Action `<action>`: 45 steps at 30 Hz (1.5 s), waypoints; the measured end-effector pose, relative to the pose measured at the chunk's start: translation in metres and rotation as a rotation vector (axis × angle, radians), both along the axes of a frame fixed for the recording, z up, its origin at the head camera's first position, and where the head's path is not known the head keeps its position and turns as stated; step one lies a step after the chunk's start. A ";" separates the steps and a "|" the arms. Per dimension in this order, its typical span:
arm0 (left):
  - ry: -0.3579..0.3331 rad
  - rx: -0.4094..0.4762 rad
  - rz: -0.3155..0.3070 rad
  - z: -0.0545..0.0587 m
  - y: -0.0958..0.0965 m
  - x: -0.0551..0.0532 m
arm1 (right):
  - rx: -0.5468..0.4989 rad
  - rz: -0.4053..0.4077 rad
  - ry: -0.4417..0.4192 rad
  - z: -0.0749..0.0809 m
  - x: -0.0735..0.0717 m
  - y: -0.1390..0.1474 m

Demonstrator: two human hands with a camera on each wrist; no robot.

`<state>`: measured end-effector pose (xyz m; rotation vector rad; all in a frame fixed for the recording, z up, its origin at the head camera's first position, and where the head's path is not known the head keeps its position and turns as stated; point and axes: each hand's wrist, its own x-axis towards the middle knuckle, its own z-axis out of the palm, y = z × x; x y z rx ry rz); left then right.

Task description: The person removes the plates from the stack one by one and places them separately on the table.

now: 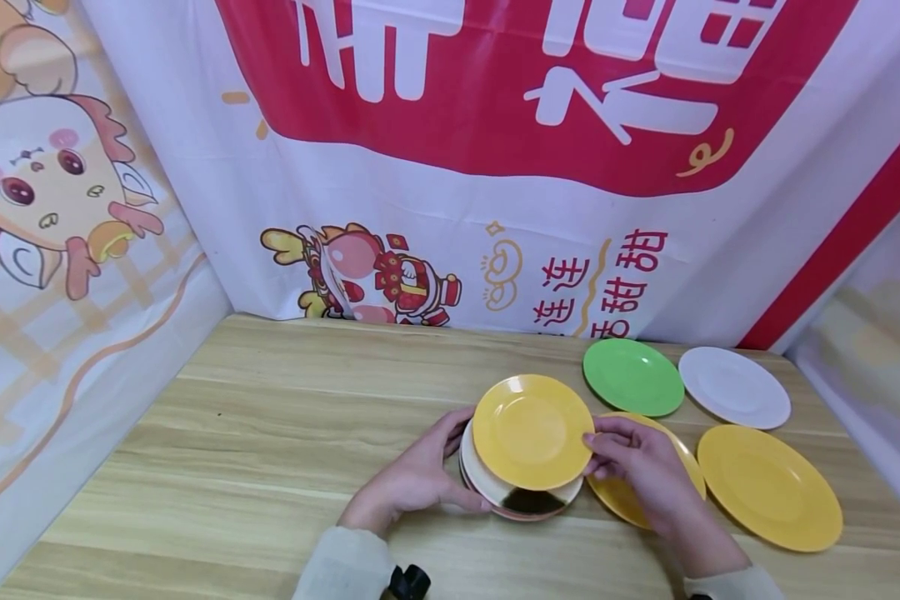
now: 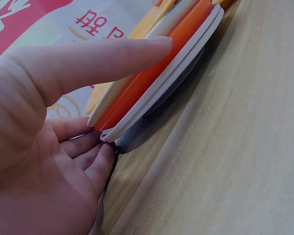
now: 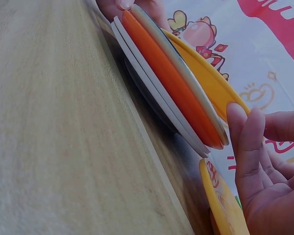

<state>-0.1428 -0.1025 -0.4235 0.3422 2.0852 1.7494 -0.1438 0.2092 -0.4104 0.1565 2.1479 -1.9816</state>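
At lower centre, over a stack (image 1: pixel 532 502) held by the left grip (image 1: pixel 425 475), a small yellow plate (image 1: pixel 532 429) was pinched by the right grip (image 1: pixel 636 462), by which another yellow plate (image 1: pixel 617 500), lower right, was partly blocked.

We see 1 yellow plate (image 1: pixel 532 431) over the stack (image 1: pixel 487 485); right of the stack, 2 yellow plates (image 1: pixel 768 487), 1 green plate (image 1: pixel 633 377), 1 white plate (image 1: pixel 735 387); behind it, a red-and-white banner (image 1: pixel 487 150).
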 end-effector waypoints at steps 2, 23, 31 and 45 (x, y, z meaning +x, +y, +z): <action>0.002 -0.001 -0.001 0.000 0.000 0.000 | -0.003 -0.002 -0.003 0.000 -0.001 0.000; 0.015 -0.010 -0.001 0.000 -0.001 0.002 | -0.001 -0.006 -0.019 0.000 0.000 0.001; 0.005 -0.012 -0.002 -0.001 0.000 0.001 | -0.005 -0.014 -0.027 -0.002 0.001 0.003; 0.013 -0.006 -0.008 -0.003 0.000 0.000 | -0.024 -0.023 -0.018 0.002 0.000 0.005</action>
